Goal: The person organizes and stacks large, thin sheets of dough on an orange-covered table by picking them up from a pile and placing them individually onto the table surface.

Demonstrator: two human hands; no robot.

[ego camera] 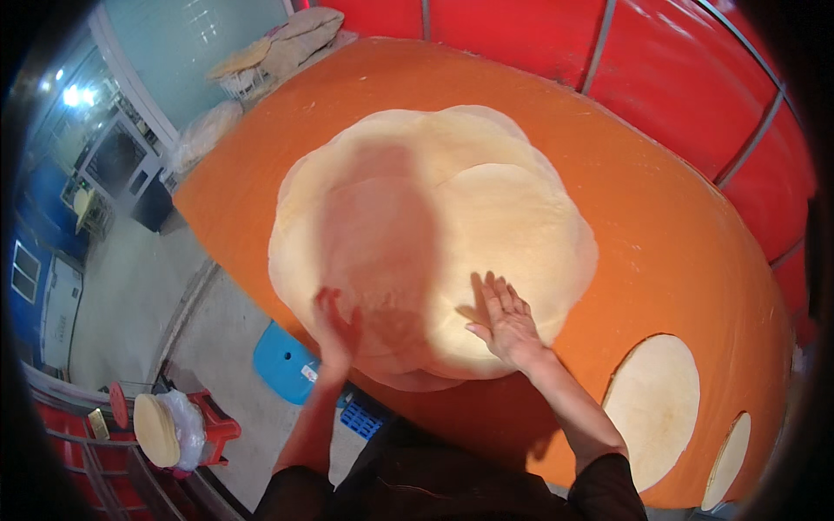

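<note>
Thin round sheets of flatbread or dough [508, 221] lie overlapping in a broad ring-like spread on an orange table [651, 247]. My left hand [337, 329] is over the near left edge of the spread, fingers apart and holding nothing. Above the near right part is my right hand [508, 319], palm partly turned up, its fingers extended and empty, with its shadow on the pale sheet beside it. Whether either hand touches the sheets I cannot tell. A dark shadow covers the left middle of the spread.
Two more flat rounds, a larger one [655, 410] and one [728, 459] by the rim, lie at right. Red panels [677, 84] border the table's far side. At left are a blue plastic stool [280, 368], a blue crate [360, 420] and a red stool [218, 426] beside stacked rounds [155, 430].
</note>
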